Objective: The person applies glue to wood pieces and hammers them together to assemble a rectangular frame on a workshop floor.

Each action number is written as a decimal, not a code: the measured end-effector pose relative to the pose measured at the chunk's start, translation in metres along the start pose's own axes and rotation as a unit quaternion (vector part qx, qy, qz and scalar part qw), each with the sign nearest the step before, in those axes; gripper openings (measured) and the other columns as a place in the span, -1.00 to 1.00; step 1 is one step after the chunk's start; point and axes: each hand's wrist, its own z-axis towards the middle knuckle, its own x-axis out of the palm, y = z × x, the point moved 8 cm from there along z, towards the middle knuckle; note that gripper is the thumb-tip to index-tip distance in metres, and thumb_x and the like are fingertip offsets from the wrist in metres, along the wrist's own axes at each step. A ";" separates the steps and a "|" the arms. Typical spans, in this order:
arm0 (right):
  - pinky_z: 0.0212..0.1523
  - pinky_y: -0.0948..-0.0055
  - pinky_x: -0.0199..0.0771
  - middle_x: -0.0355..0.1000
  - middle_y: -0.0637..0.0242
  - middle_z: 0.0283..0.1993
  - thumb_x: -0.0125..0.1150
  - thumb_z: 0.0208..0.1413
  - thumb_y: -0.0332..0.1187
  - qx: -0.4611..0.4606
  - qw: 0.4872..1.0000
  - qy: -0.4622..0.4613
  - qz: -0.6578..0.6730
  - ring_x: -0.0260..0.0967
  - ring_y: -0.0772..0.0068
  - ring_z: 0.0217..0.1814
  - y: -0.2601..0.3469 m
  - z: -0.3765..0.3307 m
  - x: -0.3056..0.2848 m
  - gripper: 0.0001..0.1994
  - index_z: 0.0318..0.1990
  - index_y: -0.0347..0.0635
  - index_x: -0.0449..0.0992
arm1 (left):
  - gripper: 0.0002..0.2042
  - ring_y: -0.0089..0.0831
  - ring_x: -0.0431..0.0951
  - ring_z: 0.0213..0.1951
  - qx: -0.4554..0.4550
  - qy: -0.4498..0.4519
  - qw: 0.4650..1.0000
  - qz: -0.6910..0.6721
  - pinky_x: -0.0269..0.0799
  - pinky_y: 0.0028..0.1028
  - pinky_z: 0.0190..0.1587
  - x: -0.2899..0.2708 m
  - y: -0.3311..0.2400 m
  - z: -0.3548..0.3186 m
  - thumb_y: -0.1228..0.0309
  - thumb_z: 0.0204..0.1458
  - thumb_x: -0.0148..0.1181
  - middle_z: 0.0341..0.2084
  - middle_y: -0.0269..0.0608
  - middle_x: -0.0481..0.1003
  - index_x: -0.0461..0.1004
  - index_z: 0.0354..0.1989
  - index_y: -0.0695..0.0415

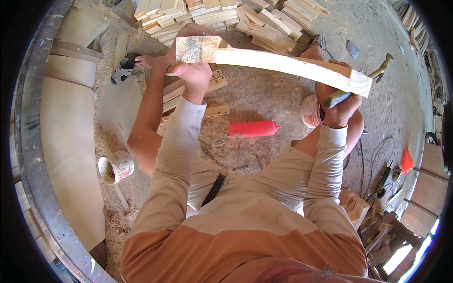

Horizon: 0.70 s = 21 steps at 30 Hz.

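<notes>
My left hand (192,75) grips the left end of a long, pale, curved wooden plank (278,62) held up in front of me. A rough flat board piece (197,48) is joined to the plank at that end. My right hand (340,107) is closed around the dark handle of a hammer (365,80), whose head pokes out past the plank's right end. The hammer's middle is hidden behind the plank. I sit on the sawdust floor with my bare legs spread.
A red glue bottle (254,129) lies on the sawdust between my legs. A small bucket (310,111) stands by my right knee and a patterned cup (116,166) by my left thigh. Stacked wood pieces (222,16) lie ahead, short blocks (355,205) at right, large curved panels (68,141) at left.
</notes>
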 end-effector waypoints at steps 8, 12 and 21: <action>0.36 0.19 0.24 0.45 -0.04 0.09 0.06 0.17 -0.38 0.099 0.993 -0.051 -0.028 0.32 0.09 0.29 -0.108 -0.009 -0.053 -0.74 -0.14 -0.46 0.51 | -0.25 -0.32 0.55 -0.19 -0.101 0.053 0.985 0.128 0.46 -0.34 -0.07 -0.081 0.061 -0.062 -0.36 -0.03 0.15 -0.25 -0.08 0.52 0.41 -0.22 0.25; 0.41 0.21 0.18 0.49 0.00 0.05 0.15 0.17 -0.46 0.188 0.976 -0.107 -0.029 0.27 0.11 0.34 -0.113 -0.018 -0.066 -0.83 -0.23 -0.46 0.55 | -0.47 -0.37 0.52 -0.10 -0.169 0.037 0.975 0.137 0.39 -0.38 0.05 -0.088 0.063 -0.073 -0.06 0.08 0.21 -0.18 -0.10 0.53 0.43 -0.12 0.25; -0.03 0.46 0.55 0.55 0.08 -0.10 0.29 0.13 -0.48 0.014 0.929 -0.117 -0.352 0.53 0.38 -0.11 -0.026 -0.039 -0.014 -0.74 -0.10 -0.52 0.54 | -0.65 -0.42 0.51 -0.11 -0.152 0.056 0.976 0.147 0.38 -0.40 0.04 -0.091 0.054 -0.070 0.19 0.03 0.20 -0.22 -0.16 0.56 0.47 -0.15 0.24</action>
